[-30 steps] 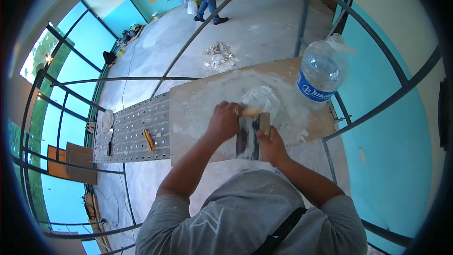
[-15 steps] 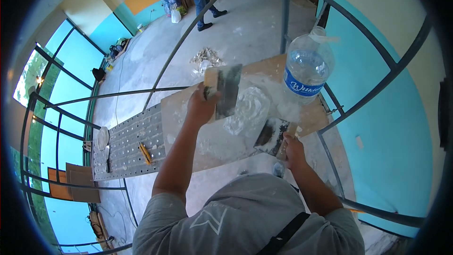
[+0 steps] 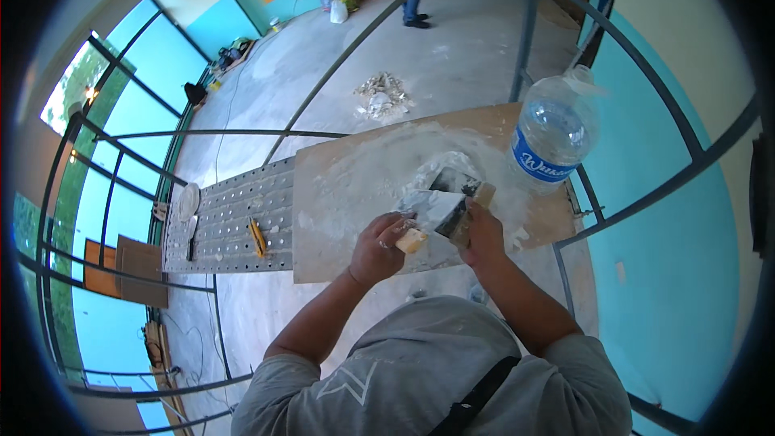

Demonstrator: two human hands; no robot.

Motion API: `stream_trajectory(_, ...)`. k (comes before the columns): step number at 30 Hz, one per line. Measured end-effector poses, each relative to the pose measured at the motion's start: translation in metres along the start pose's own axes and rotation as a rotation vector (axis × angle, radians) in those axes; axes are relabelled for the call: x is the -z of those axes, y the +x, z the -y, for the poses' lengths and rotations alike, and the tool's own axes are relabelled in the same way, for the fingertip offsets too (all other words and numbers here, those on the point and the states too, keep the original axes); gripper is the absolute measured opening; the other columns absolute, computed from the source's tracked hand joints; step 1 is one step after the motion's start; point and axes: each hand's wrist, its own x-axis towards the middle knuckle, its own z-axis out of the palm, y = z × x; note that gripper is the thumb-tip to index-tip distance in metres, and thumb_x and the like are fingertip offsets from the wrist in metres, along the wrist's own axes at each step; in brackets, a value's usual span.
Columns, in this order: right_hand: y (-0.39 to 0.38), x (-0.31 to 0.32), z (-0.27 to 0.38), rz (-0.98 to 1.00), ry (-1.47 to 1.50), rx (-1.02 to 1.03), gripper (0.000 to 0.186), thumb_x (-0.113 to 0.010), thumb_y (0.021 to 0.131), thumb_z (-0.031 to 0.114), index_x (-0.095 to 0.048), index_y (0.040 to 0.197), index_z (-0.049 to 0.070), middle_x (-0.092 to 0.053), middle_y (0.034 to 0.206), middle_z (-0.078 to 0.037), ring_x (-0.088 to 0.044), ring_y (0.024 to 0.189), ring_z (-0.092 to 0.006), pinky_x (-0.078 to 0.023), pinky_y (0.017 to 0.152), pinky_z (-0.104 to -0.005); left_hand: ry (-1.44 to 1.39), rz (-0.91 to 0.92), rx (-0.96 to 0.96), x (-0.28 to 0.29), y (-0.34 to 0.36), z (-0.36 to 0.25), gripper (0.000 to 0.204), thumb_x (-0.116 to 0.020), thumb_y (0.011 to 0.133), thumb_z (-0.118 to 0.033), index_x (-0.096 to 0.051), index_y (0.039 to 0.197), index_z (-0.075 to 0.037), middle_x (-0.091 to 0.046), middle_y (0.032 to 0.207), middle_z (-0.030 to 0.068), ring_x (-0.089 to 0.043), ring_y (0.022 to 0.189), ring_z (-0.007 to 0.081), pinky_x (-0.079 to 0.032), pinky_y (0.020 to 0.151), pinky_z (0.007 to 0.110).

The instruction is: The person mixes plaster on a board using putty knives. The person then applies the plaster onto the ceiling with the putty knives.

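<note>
The left hand [image 3: 378, 249] grips a putty knife [image 3: 432, 210] by its pale handle, the white-smeared blade lapping the scraper [image 3: 482, 195] clasped in the right hand [image 3: 485, 236]. Both blades are over white putty [image 3: 452, 161] on the worktop [image 3: 335, 202], left of a clear bottle [image 3: 555, 125].

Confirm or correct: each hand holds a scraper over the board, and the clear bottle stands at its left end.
Wrong end: the head view shows the clear bottle at the right end of the board. The left hand and right hand do hold scrapers.
</note>
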Motion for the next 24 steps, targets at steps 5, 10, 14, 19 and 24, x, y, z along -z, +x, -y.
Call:
stream_trajectory(5,0.004,-0.004,0.024,0.093,0.061,0.045,0.037,-0.058,0.091,0.023,-0.052,0.121,0.002,-0.062,0.107,-0.009,-0.062,0.095,-0.0216,-0.051,0.085,-0.0377,0.318,0.232,0.114,0.043,-0.03,0.039,0.021,-0.067,0.077,-0.003,-0.065,0.098,-0.005,-0.068,0.101,0.0132,-0.065,0.095,0.0302,-0.051,0.082,0.036)
stream_trajectory(10,0.003,-0.021,0.04,0.183,0.057,-0.16,0.033,-0.056,0.092,0.025,-0.056,0.117,0.003,-0.066,0.103,-0.008,-0.066,0.089,-0.022,-0.055,0.079,-0.0352,0.248,-0.294,0.733,0.077,-0.003,0.072,0.032,-0.062,0.086,-0.022,-0.057,0.108,0.001,-0.066,0.088,0.0187,-0.065,0.081,0.0237,-0.049,0.069,0.037)
stream_trajectory(14,0.004,-0.002,0.007,0.272,-0.009,-0.37,0.029,-0.053,0.094,0.026,-0.058,0.113,0.005,-0.068,0.099,-0.008,-0.068,0.08,-0.0206,-0.056,0.067,-0.0347,-1.013,-0.672,1.068,0.069,0.039,0.089,0.034,-0.059,0.091,-0.029,-0.059,0.113,-0.003,-0.063,0.088,0.0113,-0.063,0.077,0.0225,-0.051,0.069,0.038)
stream_trajectory(19,-0.013,-0.006,-0.014,0.457,0.067,-0.55,0.028,-0.05,0.094,0.023,-0.056,0.114,0.003,-0.067,0.098,-0.01,-0.067,0.082,-0.0217,-0.055,0.071,-0.0364,-1.017,-0.154,1.357,0.017,0.037,0.099,0.034,-0.059,0.092,-0.035,-0.061,0.106,-0.003,-0.062,0.089,0.0094,-0.063,0.075,0.0196,-0.053,0.065,0.038)
stream_trajectory(24,-0.021,-0.002,-0.014,0.38,0.03,-0.469,0.03,-0.049,0.094,0.019,-0.054,0.116,-0.001,-0.064,0.105,-0.013,-0.066,0.091,-0.0232,-0.054,0.082,-0.037,-0.608,0.187,1.355,0.013,0.027,0.08,0.04,-0.057,0.093,-0.04,-0.063,0.101,-0.002,-0.062,0.089,0.0111,-0.062,0.077,0.019,-0.052,0.066,0.036)
